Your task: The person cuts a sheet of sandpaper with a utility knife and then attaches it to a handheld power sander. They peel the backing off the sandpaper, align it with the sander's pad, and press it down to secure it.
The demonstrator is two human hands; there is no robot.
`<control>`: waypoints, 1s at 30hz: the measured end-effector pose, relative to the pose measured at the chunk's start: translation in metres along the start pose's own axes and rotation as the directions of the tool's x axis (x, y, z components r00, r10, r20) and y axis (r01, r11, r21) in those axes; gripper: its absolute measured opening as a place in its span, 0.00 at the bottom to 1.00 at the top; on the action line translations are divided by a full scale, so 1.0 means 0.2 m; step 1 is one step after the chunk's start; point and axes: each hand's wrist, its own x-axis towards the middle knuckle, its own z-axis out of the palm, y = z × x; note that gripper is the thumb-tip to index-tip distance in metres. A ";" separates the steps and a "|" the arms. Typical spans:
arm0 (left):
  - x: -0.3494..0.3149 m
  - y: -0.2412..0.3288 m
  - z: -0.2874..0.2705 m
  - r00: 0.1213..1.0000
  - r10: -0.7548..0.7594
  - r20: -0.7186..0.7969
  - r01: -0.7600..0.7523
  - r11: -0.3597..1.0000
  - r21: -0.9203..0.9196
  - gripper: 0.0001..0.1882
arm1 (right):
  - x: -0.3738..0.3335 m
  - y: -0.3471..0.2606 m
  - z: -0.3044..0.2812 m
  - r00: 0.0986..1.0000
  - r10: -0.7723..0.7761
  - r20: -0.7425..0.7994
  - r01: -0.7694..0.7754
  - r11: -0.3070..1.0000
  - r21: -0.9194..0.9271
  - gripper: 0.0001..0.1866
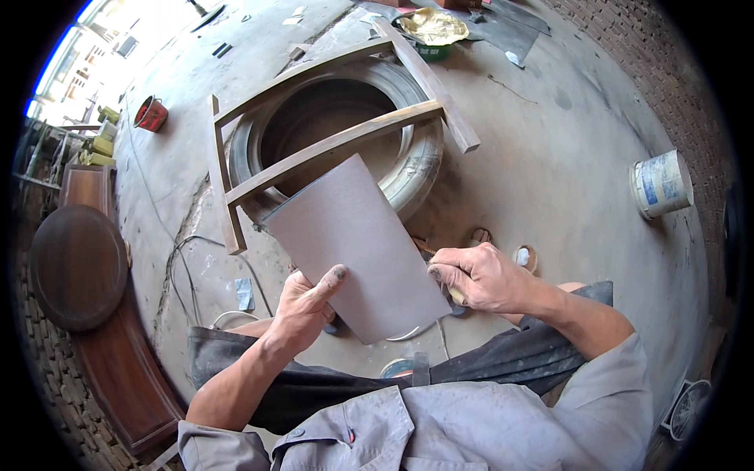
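My left hand [303,308] is closed on the lower left edge of a large grey sheet of what looks like sandpaper [357,251], thumb on top. The sheet is held flat and tilted above my lap. At its right edge, my right hand [481,276] is closed in a fist around a thin brownish tool, partly hidden by the fingers; its kind I cannot make out. Beyond the sheet, a wooden frame [338,148] with two rails and two side posts rests across a tyre [424,174] lying on the floor.
A red bucket [151,115] stands at the far left and a white bucket [662,185] lies tipped at the right. Dark wooden furniture panels [126,369] lean at the left. A green tub [433,52] sits at the back. Cables [184,271] run across the floor.
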 end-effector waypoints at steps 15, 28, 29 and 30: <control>-0.02 0.08 0.07 0.996 -0.011 -0.083 0.011 1.000 -0.001 0.16 | -0.01 0.03 -0.03 0.993 0.111 0.038 -0.107 0.989 -0.098 0.14; -0.01 0.03 0.03 0.994 -0.079 -0.070 0.084 0.993 0.077 0.15 | -0.04 0.07 0.02 0.983 0.167 -0.075 -0.166 0.986 0.022 0.21; -0.01 0.04 0.02 0.995 -0.083 -0.059 0.087 0.993 0.074 0.16 | -0.04 0.08 0.03 0.985 0.159 -0.067 -0.157 0.987 0.022 0.20; -0.02 0.02 0.01 0.998 -0.066 -0.025 0.068 0.994 0.089 0.22 | -0.05 0.09 0.04 0.987 0.151 -0.060 -0.150 0.988 0.023 0.19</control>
